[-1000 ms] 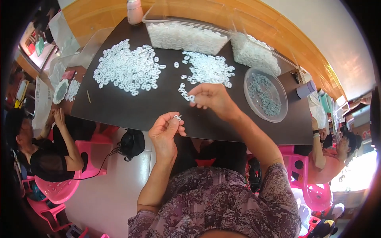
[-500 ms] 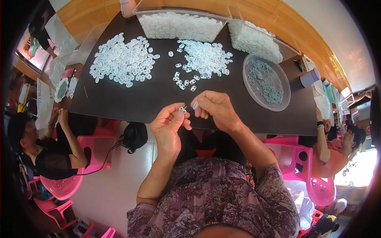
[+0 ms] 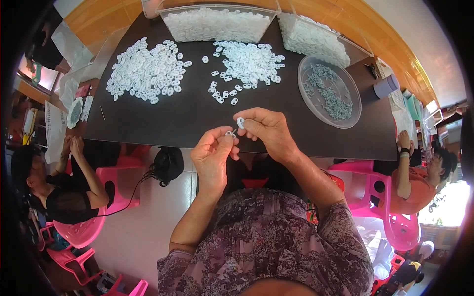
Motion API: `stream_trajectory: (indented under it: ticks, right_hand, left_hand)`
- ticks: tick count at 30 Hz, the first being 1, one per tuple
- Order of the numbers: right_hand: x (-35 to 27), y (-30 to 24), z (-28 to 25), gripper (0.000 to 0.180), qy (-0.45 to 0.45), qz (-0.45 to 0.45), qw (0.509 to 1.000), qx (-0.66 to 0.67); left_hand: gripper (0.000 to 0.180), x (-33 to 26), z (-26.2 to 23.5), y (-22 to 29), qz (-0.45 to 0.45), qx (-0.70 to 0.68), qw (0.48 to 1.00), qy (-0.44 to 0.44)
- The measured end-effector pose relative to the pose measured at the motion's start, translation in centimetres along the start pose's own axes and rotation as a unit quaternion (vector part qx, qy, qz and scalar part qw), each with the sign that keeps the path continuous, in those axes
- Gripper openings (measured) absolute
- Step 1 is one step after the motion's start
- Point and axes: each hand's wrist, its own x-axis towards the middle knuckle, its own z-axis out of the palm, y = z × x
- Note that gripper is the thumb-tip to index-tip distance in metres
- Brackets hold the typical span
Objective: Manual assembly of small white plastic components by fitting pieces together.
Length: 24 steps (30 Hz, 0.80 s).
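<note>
Over the table's near edge, my left hand (image 3: 212, 154) pinches a small white plastic piece (image 3: 230, 134) between thumb and fingers, with a thin metal pin or screw sticking out of it. My right hand (image 3: 269, 129), close beside it, grips a small white oval piece (image 3: 240, 123) with a hole showing. The two pieces are nearly touching. Beyond my hands lie a pile of white oval pieces (image 3: 145, 74) on the left and a pile of smaller two-holed white pieces (image 3: 251, 64). A round clear tub (image 3: 310, 109) at the right holds many grey-green screws or pins (image 3: 337, 106).
Clear bins full of white pieces, one in the middle (image 3: 220, 25) and one to its right (image 3: 313, 39), line the far edge. A purple cup (image 3: 386, 87) stands at the right. Other people work on both sides, by pink chairs (image 3: 368, 192). A thin stick (image 3: 102, 113) lies at the left.
My right hand has turned slightly, so the oval piece now shows its face and sits a little higher. The table appears shifted up and left. Both hands keep their hold.
</note>
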Motion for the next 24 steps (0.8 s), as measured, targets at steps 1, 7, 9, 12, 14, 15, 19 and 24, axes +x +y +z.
stream_trajectory:
  ticks: [1, 7, 9, 12, 14, 15, 19, 24]
  right_hand:
    - [0.0, -0.1, 0.0, 0.015, 0.002, 0.006, 1.0, -0.005]
    - [0.1, 0.0, 0.0, 0.014, -0.015, 0.015, 1.0, -0.012]
    - [0.1, 0.2, 0.1, 0.014, -0.009, 0.012, 1.0, -0.014]
    - [0.2, 0.4, 0.3, 0.014, 0.0, -0.001, 1.0, -0.005]
    - [0.2, 0.3, 0.5, 0.014, 0.007, -0.009, 1.0, -0.018]
    - [0.1, 0.3, 0.7, 0.014, 0.007, -0.009, 1.0, -0.018]
    - [0.0, 0.1, 1.2, 0.014, 0.016, -0.027, 0.999, -0.041]
    - [0.0, 0.6, 1.5, 0.014, 0.035, -0.035, 0.997, -0.066]
  left_hand:
    - [0.015, 0.0, 0.0, 0.0, 0.0, 0.0, 1.0, 0.0]
    - [0.014, 0.0, -0.2, -0.2, 0.01, 0.013, 1.0, 0.009]
    - [0.014, 0.0, -0.3, -0.2, 0.006, 0.021, 1.0, 0.012]
    - [0.013, 0.0, -0.4, -0.2, 0.01, 0.03, 0.999, 0.019]
    - [0.013, 0.0, -0.5, -0.3, 0.009, 0.028, 0.999, 0.021]
    - [0.013, 0.0, -0.5, -0.4, 0.009, 0.027, 0.999, 0.021]
    - [0.012, -0.1, -0.6, -0.5, 0.012, 0.028, 0.999, 0.023]
    - [0.012, -0.1, -0.5, -0.5, 0.013, 0.032, 0.999, 0.019]
